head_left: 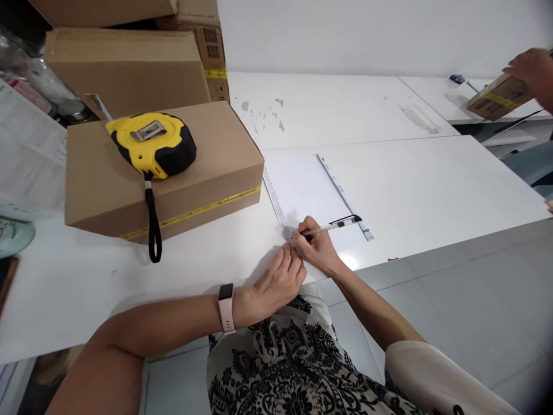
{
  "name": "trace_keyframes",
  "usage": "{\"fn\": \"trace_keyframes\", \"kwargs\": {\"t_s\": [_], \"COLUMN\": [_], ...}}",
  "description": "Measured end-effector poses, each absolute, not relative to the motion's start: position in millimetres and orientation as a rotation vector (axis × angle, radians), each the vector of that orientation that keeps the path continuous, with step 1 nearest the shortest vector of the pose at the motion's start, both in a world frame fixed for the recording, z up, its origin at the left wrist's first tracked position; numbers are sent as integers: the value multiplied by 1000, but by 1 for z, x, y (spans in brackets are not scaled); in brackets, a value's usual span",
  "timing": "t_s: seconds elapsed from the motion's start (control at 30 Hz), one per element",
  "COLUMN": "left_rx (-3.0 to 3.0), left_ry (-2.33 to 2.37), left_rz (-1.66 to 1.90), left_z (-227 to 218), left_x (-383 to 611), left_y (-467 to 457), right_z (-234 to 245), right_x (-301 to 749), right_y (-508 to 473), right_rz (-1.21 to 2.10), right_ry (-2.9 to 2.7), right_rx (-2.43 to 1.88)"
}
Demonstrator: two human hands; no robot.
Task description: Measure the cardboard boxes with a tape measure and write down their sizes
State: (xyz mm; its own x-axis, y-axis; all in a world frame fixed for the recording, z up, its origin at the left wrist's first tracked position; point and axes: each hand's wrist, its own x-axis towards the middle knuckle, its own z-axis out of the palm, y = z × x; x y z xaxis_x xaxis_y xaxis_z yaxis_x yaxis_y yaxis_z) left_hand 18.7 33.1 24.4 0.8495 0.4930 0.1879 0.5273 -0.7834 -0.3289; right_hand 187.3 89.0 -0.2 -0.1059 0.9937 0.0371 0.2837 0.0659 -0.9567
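One pen [332,225] sits pinched in your right hand [317,246] at the paper [305,184], right of the cardboard box [216,138]; you seem to be writing. Your left hand [279,274] lies loose (a brace, perhaps). Another stroke would want a steady pen.

no legible text: print on yellow tape [190,214] and blue page strip [345,196] too small

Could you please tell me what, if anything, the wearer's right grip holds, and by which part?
The right grip holds a pen near its writing end.
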Motion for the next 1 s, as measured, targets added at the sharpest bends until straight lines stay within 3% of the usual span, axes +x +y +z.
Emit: {"fn": "trace_keyframes", "kwargs": {"t_s": [1.0], "left_rx": [-2619], "left_ry": [-725], "left_rz": [-72], "left_z": [27], "left_x": [18], "left_y": [33], "right_z": [1], "right_x": [187], "right_y": [90], "right_rz": [1027], "right_ry": [-1497], "right_rx": [-1349]}}
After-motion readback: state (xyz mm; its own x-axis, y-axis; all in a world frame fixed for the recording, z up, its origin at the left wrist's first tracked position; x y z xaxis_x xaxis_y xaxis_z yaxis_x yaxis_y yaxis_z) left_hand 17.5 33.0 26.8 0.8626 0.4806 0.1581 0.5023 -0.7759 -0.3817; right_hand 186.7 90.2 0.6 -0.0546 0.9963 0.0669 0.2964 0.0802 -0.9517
